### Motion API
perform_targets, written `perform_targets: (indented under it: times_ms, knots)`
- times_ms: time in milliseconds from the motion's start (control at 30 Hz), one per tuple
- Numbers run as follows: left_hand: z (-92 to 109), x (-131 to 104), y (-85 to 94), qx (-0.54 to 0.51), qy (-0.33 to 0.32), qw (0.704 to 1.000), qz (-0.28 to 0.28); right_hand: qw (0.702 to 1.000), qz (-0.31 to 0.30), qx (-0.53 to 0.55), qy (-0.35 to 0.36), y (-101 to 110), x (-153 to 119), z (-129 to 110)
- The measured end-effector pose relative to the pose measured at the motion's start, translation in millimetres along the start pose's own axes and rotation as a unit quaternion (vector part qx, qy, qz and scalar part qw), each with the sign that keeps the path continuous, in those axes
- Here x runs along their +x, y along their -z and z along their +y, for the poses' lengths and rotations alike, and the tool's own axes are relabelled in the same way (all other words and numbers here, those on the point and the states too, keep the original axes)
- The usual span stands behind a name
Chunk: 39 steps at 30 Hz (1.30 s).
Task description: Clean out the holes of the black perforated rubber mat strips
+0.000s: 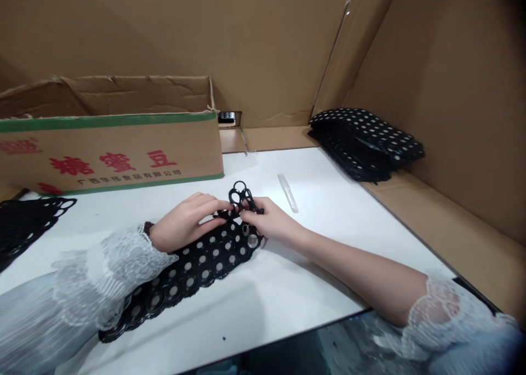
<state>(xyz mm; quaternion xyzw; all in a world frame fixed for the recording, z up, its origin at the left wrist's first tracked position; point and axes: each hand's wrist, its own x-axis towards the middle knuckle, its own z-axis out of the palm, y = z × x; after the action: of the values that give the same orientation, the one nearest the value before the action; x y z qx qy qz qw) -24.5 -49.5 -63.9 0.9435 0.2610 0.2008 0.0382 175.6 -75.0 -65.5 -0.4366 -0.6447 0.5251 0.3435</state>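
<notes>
A long black strip with rows of pale dots (197, 266) lies slantwise on the white table. At its far right end, black open rings stand up between my hands. My left hand (191, 221) pinches the strip's upper edge near those rings, thumb and fingers closed on it. From the right, my right hand (269, 219) grips the ringed end, with its thumb and fingers pressed together. The strip's near part passes under my left sleeve and partly out of sight.
On the white table (329, 238) lies a clear narrow tool (287, 193). An open cardboard box (110, 155) stands back left. Dotted black pieces (365, 139) are piled at the back right. More black openwork material (28, 221) lies at the left edge. Cardboard walls enclose the back.
</notes>
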Motion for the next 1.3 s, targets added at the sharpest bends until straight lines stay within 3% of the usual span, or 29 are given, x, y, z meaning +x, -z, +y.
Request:
perform_targets:
  times_ms: [133, 300, 633, 800, 900, 1033, 1200, 1300]
  knots:
    - [4, 0, -0.9, -0.008, 0.031, 0.999, -0.005, 0.999, -0.009, -0.014, 0.047, 0, -2, -1]
    - [9, 1, -4.1, 0.001, 0.020, 1.000, 0.002, 0.999, 0.008, -0.021, 0.039, -1, -2, 0]
    - [6, -3, -2.6, 0.076, -0.104, 0.991, 0.031, 0.991, 0.011, 0.078, -0.112, -1, 0, -2]
    - [7, -4, -3.1, 0.106, -0.124, 0.986, 0.023, 0.989, 0.017, 0.073, -0.130, -5, 1, -4]
    - [9, -4, -0.7, 0.058, -0.072, 0.996, 0.004, 0.989, 0.056, 0.044, -0.127, -4, 4, 1]
    - [12, 1, 11.1, -0.060, 0.079, 0.995, 0.001, 0.992, 0.101, 0.001, -0.081, 1, 7, 5]
    - [11, 11, 30.1, -0.152, 0.173, 0.972, 0.039, 0.992, 0.116, -0.054, -0.015, 4, 6, 4]
    - [1, 10, 48.0, -0.189, 0.216, 0.952, 0.105, 0.987, 0.137, -0.077, -0.038, 8, 8, 7]
